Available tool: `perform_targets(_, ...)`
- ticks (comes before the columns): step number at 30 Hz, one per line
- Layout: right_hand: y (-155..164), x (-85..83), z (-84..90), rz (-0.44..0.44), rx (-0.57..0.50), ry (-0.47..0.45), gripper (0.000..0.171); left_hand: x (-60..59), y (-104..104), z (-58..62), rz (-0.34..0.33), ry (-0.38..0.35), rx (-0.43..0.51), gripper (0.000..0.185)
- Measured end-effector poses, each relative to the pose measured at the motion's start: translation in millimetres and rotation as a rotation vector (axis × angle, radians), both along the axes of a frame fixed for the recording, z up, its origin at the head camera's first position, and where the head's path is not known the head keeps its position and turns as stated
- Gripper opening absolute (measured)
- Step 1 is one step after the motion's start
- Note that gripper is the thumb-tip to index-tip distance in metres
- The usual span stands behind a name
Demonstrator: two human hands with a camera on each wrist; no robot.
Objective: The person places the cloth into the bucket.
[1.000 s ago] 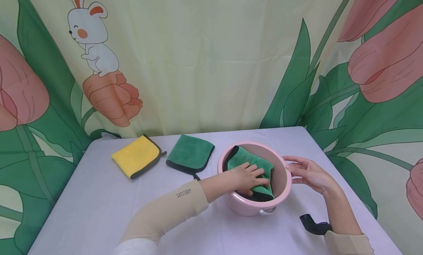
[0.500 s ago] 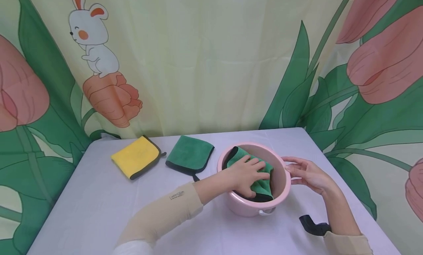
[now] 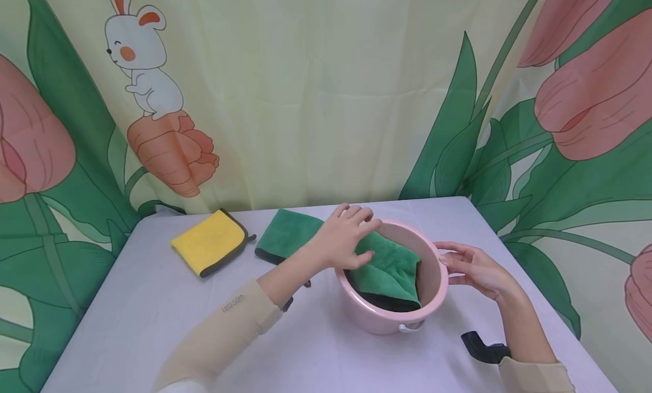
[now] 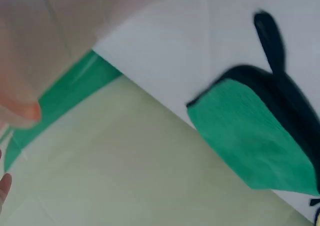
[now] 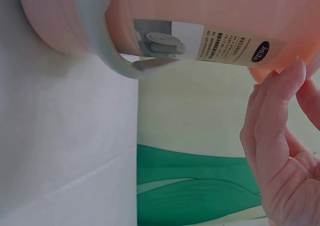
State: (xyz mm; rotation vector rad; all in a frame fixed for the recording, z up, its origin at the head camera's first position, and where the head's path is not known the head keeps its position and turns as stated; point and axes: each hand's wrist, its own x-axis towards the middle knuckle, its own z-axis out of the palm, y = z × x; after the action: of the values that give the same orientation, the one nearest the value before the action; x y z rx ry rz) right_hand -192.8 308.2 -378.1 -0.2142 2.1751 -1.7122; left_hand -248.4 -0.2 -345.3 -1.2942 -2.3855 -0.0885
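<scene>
A pink bucket (image 3: 374, 320) stands upright on the table with a folded green towel (image 3: 392, 268), edged in black, inside it. My left hand (image 3: 343, 237) is over the bucket's left rim, fingers loosely bent and holding nothing. Behind that hand, partly covered by it, a second folded green towel (image 3: 287, 230) lies on the table; its black loop shows in the left wrist view, where the towel (image 4: 250, 131) is at right. On the far side, my right hand (image 3: 476, 270) grips the bucket's right rim between thumb and fingers. A label (image 5: 220, 46) is on the bucket's wall.
At the table's back left lies a folded yellow towel (image 3: 211, 243) with a dark edge. A pale bucket handle (image 5: 95, 31) hangs down the side. By my right wrist is a black curved piece (image 3: 484, 347). A printed curtain (image 3: 305, 98) hangs behind the table.
My left hand has come off the green towel in the bucket and moved up and left to above the rim. The right hand stays on the bucket.
</scene>
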Motion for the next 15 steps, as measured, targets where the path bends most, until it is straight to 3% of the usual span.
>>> perform_targets(7,-1,0.7,1.5,-0.005,0.0,-0.006,0.027,-18.9,-40,-8.5,0.086,0.096,0.137,0.039)
perform_targets(15,0,-0.3,0.9,-0.008,0.007,-0.007,0.028,-38.8,-89,-21.6,0.23,0.159,0.203,0.04)
